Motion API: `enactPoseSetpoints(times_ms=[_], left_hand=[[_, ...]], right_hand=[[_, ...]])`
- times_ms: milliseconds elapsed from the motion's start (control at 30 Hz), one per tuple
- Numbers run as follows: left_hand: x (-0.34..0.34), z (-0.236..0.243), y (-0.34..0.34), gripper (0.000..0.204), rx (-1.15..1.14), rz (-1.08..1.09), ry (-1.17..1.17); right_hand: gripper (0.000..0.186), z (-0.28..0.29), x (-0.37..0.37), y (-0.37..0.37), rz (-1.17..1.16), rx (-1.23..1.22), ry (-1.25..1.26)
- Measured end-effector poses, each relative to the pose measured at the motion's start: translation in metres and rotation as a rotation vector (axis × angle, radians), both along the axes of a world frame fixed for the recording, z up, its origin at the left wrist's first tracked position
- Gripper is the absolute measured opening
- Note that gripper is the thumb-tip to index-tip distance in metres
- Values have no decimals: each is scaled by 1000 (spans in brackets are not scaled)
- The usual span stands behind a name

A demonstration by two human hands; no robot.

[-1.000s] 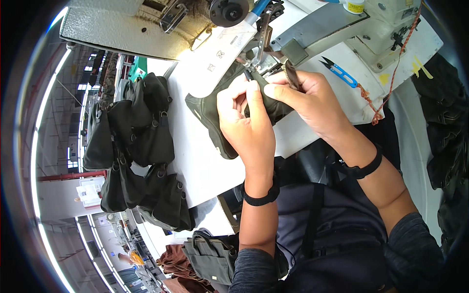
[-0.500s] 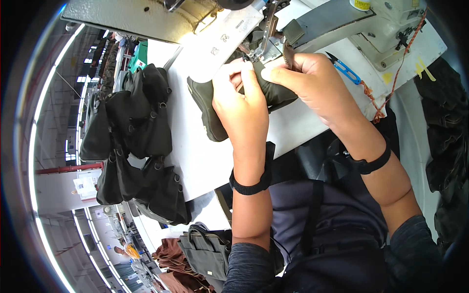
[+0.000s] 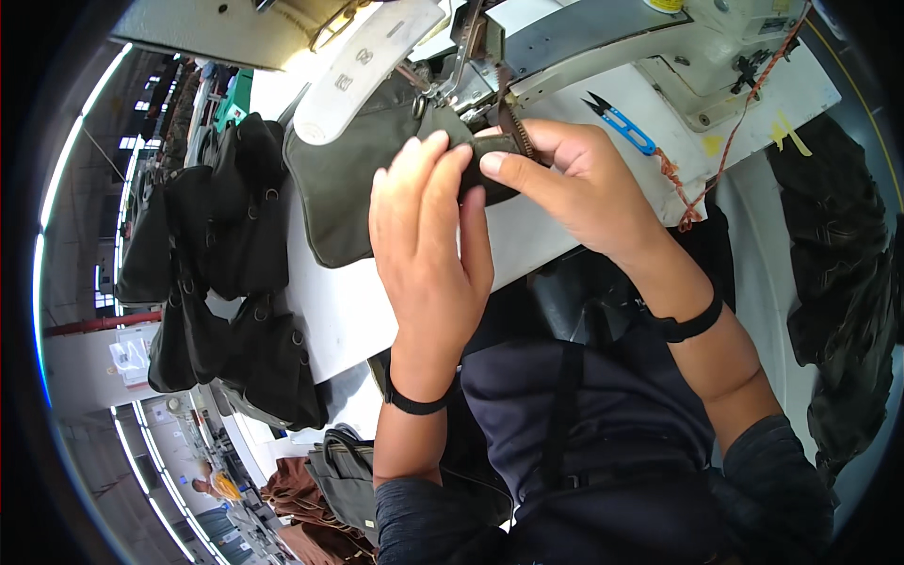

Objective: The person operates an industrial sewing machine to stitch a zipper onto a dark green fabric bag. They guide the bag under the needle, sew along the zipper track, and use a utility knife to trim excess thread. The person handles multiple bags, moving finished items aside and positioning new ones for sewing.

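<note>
Left hand (image 3: pixel 428 240) and right hand (image 3: pixel 574 184) are both pinching the olive fabric piece (image 3: pixel 353 184), fingers clenched on its zipper edge. Fabric is lying on the white table (image 3: pixel 339 311), just under the sewing machine (image 3: pixel 603 47); blue snips (image 3: pixel 621 122) are resting right of it, dark bags (image 3: pixel 226 273) piling left

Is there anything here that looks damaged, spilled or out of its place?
Nothing stands out. Both hands, left hand and right hand, hold the dark green fabric piece at the sewing machine. The blue thread snips lie flat on the table.
</note>
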State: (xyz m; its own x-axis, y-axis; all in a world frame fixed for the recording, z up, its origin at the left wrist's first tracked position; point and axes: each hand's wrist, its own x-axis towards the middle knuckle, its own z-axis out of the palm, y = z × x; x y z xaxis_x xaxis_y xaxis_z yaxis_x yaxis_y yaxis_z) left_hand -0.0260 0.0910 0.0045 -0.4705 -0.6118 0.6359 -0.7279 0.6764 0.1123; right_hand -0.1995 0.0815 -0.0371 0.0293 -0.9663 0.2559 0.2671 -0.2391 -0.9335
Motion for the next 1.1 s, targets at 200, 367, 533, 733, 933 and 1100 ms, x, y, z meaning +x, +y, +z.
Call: enactPoseSetpoints(times_ms=[200, 367, 533, 733, 933, 1100], left_hand=[[13, -28, -7, 66, -141, 54, -157], [12, -30, -11, 69, -186, 34, -75], [6, -23, -11, 70, -153, 11, -4], [7, -20, -20, 67, -114, 32, 25], [10, -9, -23, 70, -55, 15, -14], [8, 2, -31, 70, -51, 1, -24]], right_hand=[[22, -7, 7, -3, 51, 116, -158], [22, 14, 4, 8, 51, 173, -144], [23, 19, 2, 4, 78, 176, -210], [24, 22, -3, -8, 132, 193, -183], [24, 27, -4, -13, 142, 236, -189], [25, 26, -14, -27, 209, 318, -181]])
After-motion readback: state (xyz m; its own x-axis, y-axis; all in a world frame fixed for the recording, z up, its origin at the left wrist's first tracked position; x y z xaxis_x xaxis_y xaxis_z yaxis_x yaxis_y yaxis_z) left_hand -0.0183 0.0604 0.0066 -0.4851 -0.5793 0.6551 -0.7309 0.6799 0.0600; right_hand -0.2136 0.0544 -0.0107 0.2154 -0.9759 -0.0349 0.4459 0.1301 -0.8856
